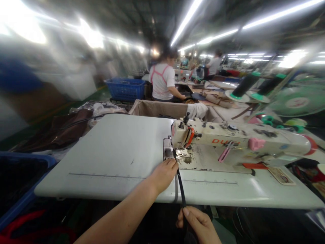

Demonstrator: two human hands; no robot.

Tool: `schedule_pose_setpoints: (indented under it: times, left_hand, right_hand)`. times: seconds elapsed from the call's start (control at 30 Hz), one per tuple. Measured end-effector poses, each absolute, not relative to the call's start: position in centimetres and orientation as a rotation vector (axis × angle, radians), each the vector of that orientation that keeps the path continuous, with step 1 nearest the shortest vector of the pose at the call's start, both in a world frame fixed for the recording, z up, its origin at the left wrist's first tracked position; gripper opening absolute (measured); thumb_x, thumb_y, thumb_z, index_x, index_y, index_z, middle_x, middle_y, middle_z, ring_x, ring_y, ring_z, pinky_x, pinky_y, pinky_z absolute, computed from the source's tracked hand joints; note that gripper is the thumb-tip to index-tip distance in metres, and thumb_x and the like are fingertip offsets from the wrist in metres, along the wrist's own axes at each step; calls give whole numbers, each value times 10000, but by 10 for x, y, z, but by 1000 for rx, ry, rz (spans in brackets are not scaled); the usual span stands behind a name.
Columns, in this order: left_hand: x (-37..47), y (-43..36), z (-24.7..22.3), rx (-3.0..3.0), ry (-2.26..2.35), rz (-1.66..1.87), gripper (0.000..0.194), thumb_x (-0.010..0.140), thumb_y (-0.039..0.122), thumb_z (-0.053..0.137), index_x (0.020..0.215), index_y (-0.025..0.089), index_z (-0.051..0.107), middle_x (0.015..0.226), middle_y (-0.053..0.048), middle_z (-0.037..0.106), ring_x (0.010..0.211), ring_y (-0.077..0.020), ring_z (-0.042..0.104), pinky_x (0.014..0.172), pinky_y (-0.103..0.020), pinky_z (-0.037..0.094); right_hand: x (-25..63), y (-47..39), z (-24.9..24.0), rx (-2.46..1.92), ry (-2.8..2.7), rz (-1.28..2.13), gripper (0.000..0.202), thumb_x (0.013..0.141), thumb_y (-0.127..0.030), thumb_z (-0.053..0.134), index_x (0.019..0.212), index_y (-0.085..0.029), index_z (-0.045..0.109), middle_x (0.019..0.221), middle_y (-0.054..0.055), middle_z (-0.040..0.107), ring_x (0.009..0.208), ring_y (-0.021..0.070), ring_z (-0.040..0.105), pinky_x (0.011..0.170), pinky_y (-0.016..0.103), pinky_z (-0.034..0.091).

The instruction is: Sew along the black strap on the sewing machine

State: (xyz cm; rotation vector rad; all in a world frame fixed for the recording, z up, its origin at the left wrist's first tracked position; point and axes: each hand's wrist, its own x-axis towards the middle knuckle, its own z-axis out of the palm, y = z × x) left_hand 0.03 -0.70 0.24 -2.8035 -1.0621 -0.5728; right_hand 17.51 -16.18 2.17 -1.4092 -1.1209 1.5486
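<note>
A narrow black strap (180, 184) runs from the needle area of a white sewing machine (210, 139) down over the front edge of the pale table (114, 149). My left hand (165, 173) lies on the table just in front of the needle plate, its fingers closed on the strap. Below the table edge, my right hand (196, 222) pinches the same strap between thumb and fingers. The strap's far end is hidden at the presser foot, and its lower end is lost in the dark below my right hand.
Behind the table stands a fabric-lined bin (157, 109), with a person in a white shirt beyond it. Blue crates (125, 88) are at the back and lower left. Black thread cones (245, 85) and a green fan (297, 100) stand at the right.
</note>
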Motion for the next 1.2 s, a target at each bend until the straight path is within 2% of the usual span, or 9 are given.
schedule_pose_setpoints:
  times: [0.2, 0.43, 0.53, 0.67, 0.8, 0.97, 1.1, 1.2]
  left_hand:
    - [2, -6, 0, -2828, -1118, -600, 269, 989, 45, 494, 1218, 138, 600, 1266, -144, 682, 1237, -262, 667, 1136, -411, 507]
    - [6, -3, -1, -2799, -1150, -635, 320, 1018, 93, 473, 1327, 92, 555, 1370, -189, 652, 1386, -290, 585, 1224, -470, 439]
    - [5, -3, -2, -2800, -1162, -629, 320, 1025, 92, 455, 1328, 111, 559, 1362, -177, 656, 1354, -282, 611, 1196, -472, 470]
    - [3, -4, -1, -2792, -1116, -564, 242, 1031, 84, 468, 1218, 131, 614, 1268, -146, 690, 1226, -261, 679, 1128, -424, 528]
    - [1, -6, 1, -2776, -1048, -514, 239, 1016, 65, 481, 1182, 131, 640, 1238, -134, 700, 1212, -259, 681, 1144, -396, 512]
    - [1, -6, 0, -2777, -1056, -515, 266, 1000, 46, 481, 1196, 133, 637, 1238, -126, 694, 1236, -261, 664, 1166, -402, 491]
    - [2, -7, -1, -2777, -1094, -577, 219, 1003, 63, 509, 1168, 127, 638, 1255, -147, 689, 1198, -258, 679, 1134, -396, 514]
    - [2, -7, 0, -2773, -1104, -606, 210, 1002, 67, 517, 1163, 134, 634, 1270, -153, 684, 1189, -255, 682, 1115, -395, 527]
  right_hand:
    - [175, -160, 26, -1419, -1186, 1518, 638, 878, -793, 673, 684, -195, 782, 692, 73, 738, 747, 263, 665, 760, 363, 498]
    - [173, -161, 35, -1395, -1170, 1542, 599, 899, -755, 670, 686, -204, 769, 698, 64, 719, 758, 262, 647, 792, 367, 487]
    - [174, -162, 34, -1378, -1168, 1542, 591, 907, -744, 670, 683, -204, 762, 691, 58, 710, 743, 254, 639, 792, 364, 487]
    - [175, -163, 30, -1360, -1165, 1546, 594, 898, -741, 680, 650, -203, 723, 689, 56, 699, 749, 250, 639, 793, 357, 481]
    - [176, -161, 28, -1351, -1273, 1513, 602, 876, -756, 695, 624, -209, 693, 719, 52, 685, 764, 244, 618, 784, 350, 479]
    - [176, -155, 28, -1294, -1427, 1447, 578, 869, -748, 710, 664, -209, 736, 784, 55, 702, 790, 249, 629, 777, 351, 491]
    - [174, -154, 29, -1364, -1312, 1430, 507, 855, -716, 754, 809, -214, 812, 840, 67, 769, 848, 268, 664, 816, 356, 510]
    - [171, -154, 29, -1386, -1177, 1509, 541, 845, -743, 753, 894, -209, 823, 780, 67, 783, 742, 234, 645, 704, 327, 493]
